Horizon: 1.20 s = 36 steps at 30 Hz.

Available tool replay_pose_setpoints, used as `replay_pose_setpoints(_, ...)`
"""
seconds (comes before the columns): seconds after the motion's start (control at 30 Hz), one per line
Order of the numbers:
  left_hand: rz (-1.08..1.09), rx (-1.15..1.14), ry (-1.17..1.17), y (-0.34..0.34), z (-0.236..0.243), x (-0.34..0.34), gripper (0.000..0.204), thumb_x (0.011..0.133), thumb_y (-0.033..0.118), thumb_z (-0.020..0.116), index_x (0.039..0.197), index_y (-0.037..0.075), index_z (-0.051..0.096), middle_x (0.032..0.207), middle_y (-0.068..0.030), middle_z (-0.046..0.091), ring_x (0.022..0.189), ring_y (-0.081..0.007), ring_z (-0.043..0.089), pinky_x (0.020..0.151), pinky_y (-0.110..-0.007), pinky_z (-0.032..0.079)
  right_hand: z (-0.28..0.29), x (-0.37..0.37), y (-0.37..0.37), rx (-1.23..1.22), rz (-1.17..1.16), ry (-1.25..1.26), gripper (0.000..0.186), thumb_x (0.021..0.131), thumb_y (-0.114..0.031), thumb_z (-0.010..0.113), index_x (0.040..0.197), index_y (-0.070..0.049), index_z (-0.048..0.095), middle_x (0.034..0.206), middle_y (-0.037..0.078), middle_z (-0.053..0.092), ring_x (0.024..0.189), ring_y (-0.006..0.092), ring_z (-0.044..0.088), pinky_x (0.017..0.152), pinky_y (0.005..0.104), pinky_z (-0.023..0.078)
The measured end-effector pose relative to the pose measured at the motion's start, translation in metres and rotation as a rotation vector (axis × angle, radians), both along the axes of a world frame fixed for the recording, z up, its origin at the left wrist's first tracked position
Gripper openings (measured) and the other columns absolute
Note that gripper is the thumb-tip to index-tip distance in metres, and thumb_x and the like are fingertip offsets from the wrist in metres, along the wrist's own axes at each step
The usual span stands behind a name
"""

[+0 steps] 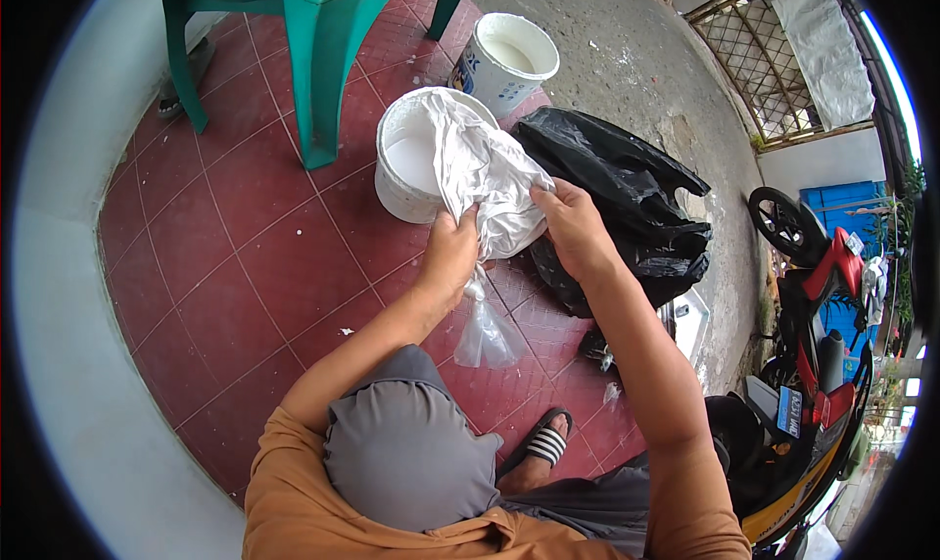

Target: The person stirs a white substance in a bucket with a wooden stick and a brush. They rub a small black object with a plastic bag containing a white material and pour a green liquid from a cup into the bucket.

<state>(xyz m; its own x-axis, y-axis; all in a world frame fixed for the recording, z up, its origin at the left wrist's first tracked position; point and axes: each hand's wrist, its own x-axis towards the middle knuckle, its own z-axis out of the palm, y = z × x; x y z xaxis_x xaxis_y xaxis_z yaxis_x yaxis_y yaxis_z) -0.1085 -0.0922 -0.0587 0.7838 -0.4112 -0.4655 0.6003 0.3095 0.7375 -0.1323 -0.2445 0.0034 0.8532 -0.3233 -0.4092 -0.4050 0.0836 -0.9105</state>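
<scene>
A bunched white cloth (487,173) hangs over the right rim of a white bucket (392,193) and covers part of its mouth. White liquid (413,161) shows inside the bucket. My left hand (450,256) pinches the cloth's near edge. My right hand (576,225) grips its right edge, with the fingers closed on the fabric. Both hands hold it stretched just in front of the bucket. Below my left hand is a knotted clear plastic bag (487,337); whether it joins the cloth I cannot tell.
Behind stands a second white bucket (529,74) with pale liquid. A black plastic bag (617,173) lies to the right. A green plastic chair (318,70) stands at the far left, on red floor tiles (245,296). Motorbikes (827,364) are parked at the right.
</scene>
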Motion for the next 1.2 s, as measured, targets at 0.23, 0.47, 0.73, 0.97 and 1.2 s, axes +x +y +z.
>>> replay_pose_setpoints(0.23,-0.118,-0.379,0.227,0.013,0.021,0.0,0.034,0.103,0.042,0.056,0.114,0.01,0.06,0.089,-0.0043,0.065,0.068,-0.0157,0.064,0.058,-0.036,0.055,0.008,0.006,0.008,-0.003,-0.045,-0.011,0.028,0.101,-0.009,0.052,0.121,0.009,0.057,0.099,0.007,0.067,0.085,0.0149,0.061,0.084,0.0302,0.049)
replay_pose_setpoints(0.47,-0.281,-0.362,0.198,0.014,0.017,-0.001,0.041,0.094,0.052,0.069,0.105,0.014,0.058,0.079,0.0012,0.057,0.059,-0.0133,0.055,0.051,-0.032,0.047,0.011,-0.001,0.023,-0.772,0.127,-0.112,0.03,0.105,-0.019,0.046,0.114,0.009,0.047,0.099,0.034,0.065,0.095,0.043,0.068,0.082,0.0461,0.052)
replay_pose_setpoints(0.73,-0.34,-0.361,0.173,0.013,0.018,0.002,0.041,0.095,0.048,0.069,0.113,0.013,0.059,0.089,0.0013,0.061,0.069,-0.009,0.059,0.055,-0.028,0.049,0.007,-0.022,0.048,-0.802,0.189,-0.061,0.025,0.099,-0.01,0.05,0.12,0.004,0.051,0.098,0.03,0.066,0.091,0.0495,0.065,0.079,0.0535,0.049)
replay_pose_setpoints(0.97,-0.31,-0.496,0.186,0.01,0.015,0.007,0.036,0.098,0.036,0.067,0.122,0.01,0.059,0.103,-0.0025,0.066,0.09,-0.0122,0.067,0.067,-0.029,0.056,-0.003,-0.039,0.038,-1.203,0.347,-0.244,0.038,0.095,-0.014,0.047,0.128,0.001,0.061,0.146,0.024,0.045,0.119,0.0371,0.056,0.095,0.044,0.047)
replay_pose_setpoints(1.2,-0.25,-0.473,0.249,0.004,0.005,0.006,0.024,0.098,0.028,0.067,0.106,0.008,0.058,0.082,-0.0029,0.059,0.065,-0.0128,0.058,0.056,-0.029,0.049,0.016,-0.034,0.023,-0.187,-0.001,-0.121,0.043,0.096,-0.023,0.047,0.126,0.006,0.058,0.136,0.019,0.055,0.116,0.0229,0.059,0.1,0.0364,0.046)
